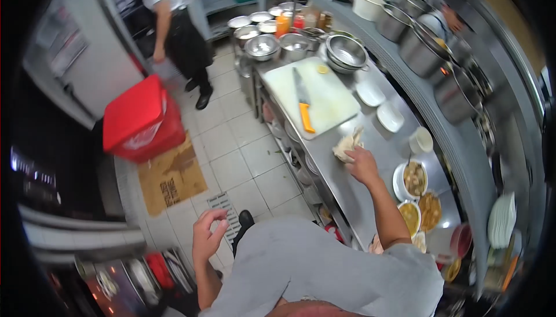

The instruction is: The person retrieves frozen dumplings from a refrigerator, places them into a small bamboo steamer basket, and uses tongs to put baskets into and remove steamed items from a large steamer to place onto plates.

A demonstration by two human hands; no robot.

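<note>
My right hand (363, 165) is closed on a crumpled, cream-coloured cloth (348, 145) resting on the steel counter (341, 172). Just beyond the cloth lies a white cutting board (333, 99), bearing a knife with a yellow handle (306, 118) and a lemon piece (322, 69). Over the floor on the other side, my left hand (209, 233) hangs with its fingers partly curled and apart, holding nothing. To the right of the cloth are two white dishes (390, 117) and a white cup (421, 141).
Bowls of food (414, 179) stand along the counter's right side. Metal bowls (346, 51) and sauce bottles (282, 25) crowd the far end. A shelf with pots (423, 50) overhangs the right. A red bin (142, 120) stands on cardboard (171, 179); a person in an apron (182, 44) is beyond.
</note>
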